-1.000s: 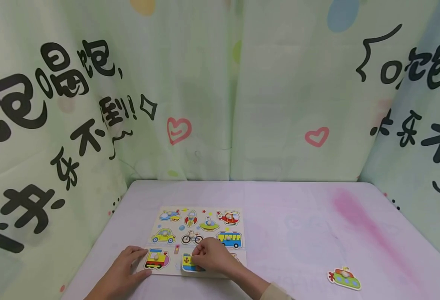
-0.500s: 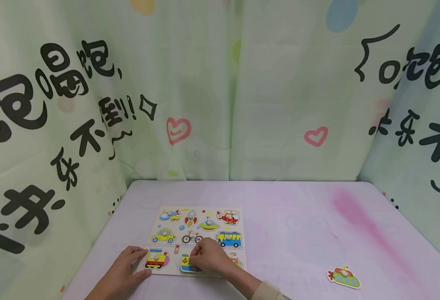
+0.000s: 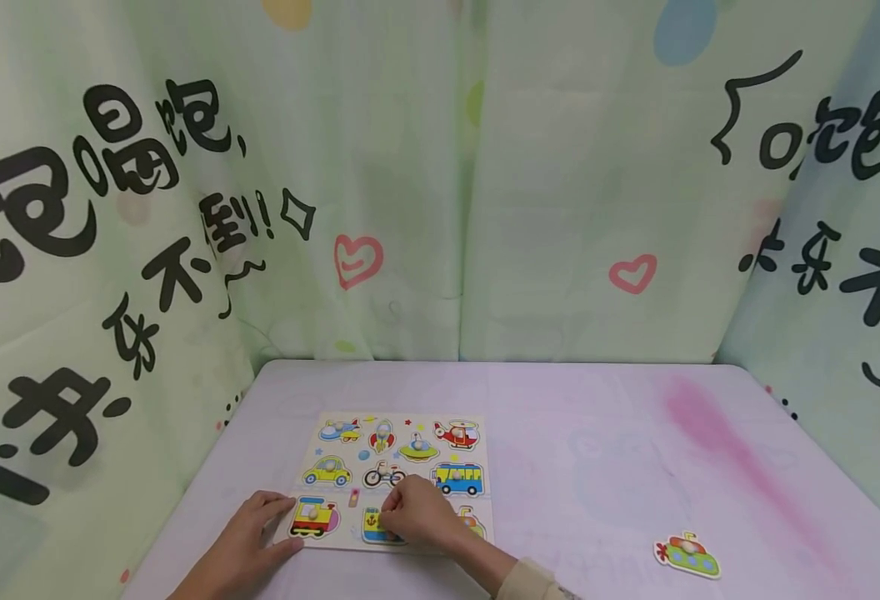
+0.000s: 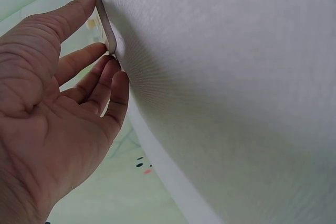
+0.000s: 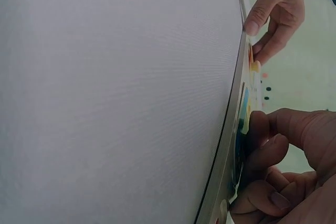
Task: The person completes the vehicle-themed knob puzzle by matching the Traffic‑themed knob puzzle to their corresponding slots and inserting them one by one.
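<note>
A wooden peg puzzle board (image 3: 346,542) with pictures of vehicles lies on the table. My right hand (image 3: 422,514) pinches a blue-and-yellow ship puzzle piece (image 3: 372,527) over the middle of the board's near row; the fingers hide its right part. In the right wrist view that hand (image 5: 286,156) curls in close to the board's face. At the near left corner, my left hand (image 3: 248,537) rests against the board, thumb on the near edge and fingertips at the left side. The left wrist view shows this hand (image 4: 68,82) with its fingers slightly bent, touching the board's edge.
A green submarine piece (image 3: 687,556) lies apart on the table's right side. Other pieces sit on the board, among them a train (image 3: 312,517), a yellow car (image 3: 327,472) and a blue bus (image 3: 458,478). A printed curtain (image 3: 545,208) surrounds the pale table (image 3: 575,450).
My right hand has shifted slightly left with the ship piece, which now appears to lie flatter over the board. My left hand has stayed at the corner.
</note>
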`<state>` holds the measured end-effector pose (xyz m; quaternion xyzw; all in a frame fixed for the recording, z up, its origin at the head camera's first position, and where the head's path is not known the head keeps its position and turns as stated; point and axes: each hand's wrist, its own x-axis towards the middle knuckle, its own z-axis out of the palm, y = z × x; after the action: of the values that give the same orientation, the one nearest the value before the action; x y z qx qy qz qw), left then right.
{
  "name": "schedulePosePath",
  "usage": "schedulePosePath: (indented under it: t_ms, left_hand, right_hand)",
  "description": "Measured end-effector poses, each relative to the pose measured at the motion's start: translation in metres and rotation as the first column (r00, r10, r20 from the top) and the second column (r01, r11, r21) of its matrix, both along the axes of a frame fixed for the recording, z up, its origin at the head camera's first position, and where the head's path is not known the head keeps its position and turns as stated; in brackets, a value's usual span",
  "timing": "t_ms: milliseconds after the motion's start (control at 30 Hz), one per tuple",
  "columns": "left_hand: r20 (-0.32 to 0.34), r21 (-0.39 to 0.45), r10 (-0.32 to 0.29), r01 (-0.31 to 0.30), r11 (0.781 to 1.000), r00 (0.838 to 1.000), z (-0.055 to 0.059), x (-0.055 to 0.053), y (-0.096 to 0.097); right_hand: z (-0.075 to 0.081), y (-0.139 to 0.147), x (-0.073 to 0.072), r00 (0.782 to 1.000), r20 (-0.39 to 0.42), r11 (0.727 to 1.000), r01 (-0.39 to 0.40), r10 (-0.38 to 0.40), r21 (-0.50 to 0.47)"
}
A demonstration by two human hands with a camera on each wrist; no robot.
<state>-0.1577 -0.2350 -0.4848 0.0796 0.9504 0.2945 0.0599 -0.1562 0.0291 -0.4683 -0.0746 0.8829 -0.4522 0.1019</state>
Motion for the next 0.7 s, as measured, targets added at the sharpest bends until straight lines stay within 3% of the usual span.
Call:
schedulePosePath:
  t_ms: [267, 600, 700]
  left_hand:
    - [0.019, -0.028, 0.008, -0.007, 1.000, 1.000, -0.001, -0.002, 0.001]
    - [-0.013, -0.021, -0.011, 0.011, 1.000, 1.000, -0.002, 0.002, -0.001]
    - [-0.025, -0.022, -0.015, 0.015, 1.000, 1.000, -0.002, 0.003, -0.002]
  right_hand:
    - [-0.001, 0.000, 0.000, 1.000, 0.010, 1.000, 0.006, -0.006, 0.015]
    - [0.009, 0.021, 0.005, 0.999, 0.028, 0.992, 0.031, -0.028, -0.121]
    - [0.010, 0.029, 0.009, 1.000, 0.012, 0.992, 0.030, -0.029, -0.119]
